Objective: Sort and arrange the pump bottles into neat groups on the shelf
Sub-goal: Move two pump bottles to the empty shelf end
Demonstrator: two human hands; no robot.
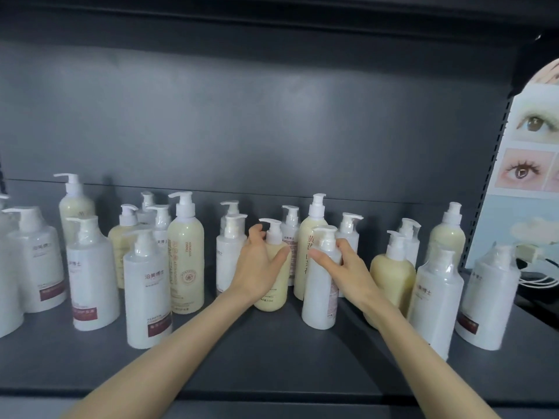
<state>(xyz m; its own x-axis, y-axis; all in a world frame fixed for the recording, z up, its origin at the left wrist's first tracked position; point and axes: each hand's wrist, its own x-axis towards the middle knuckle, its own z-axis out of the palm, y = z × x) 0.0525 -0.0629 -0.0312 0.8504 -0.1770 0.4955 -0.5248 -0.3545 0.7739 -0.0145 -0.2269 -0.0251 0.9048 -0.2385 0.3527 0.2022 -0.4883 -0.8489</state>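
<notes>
Grey shelf (257, 352) across lower frame, dark back panel above; pump bottles upright along it, white and cream mixed together. Left hand (257, 264) at centre, wrapped round cream bottle (273, 296): thumb laid across front of shoulder, fingers curled round back beside pump neck, close together, tips partly hidden. Cream bottle upright, just left of centre, in front of row; base at shelf level, contact with shelf not certain. Right hand (343, 267) just right of centre, wrapped round white bottle (317, 297): thumb across front just under pump collar, fingers curled round right side, pressed together. White bottle upright, at front of row, beside cream bottle with narrow gap between; lifted or standing, cannot tell. Both forearms bare, entering from bottom edge. Tall bottle (307, 267), cream with orange characters, directly behind, between both hands. Slim bottle (186, 255), cream, left of centre. Red-label bottles (92, 276), large and white, at left. Squat bottle (393, 276), cream, right of centre, partly behind right forearm. Wrapped bottles (435, 303), white under film, at right. Poster (529, 176) with eye pictures at right edge; white cables (538, 281) below it.
</notes>
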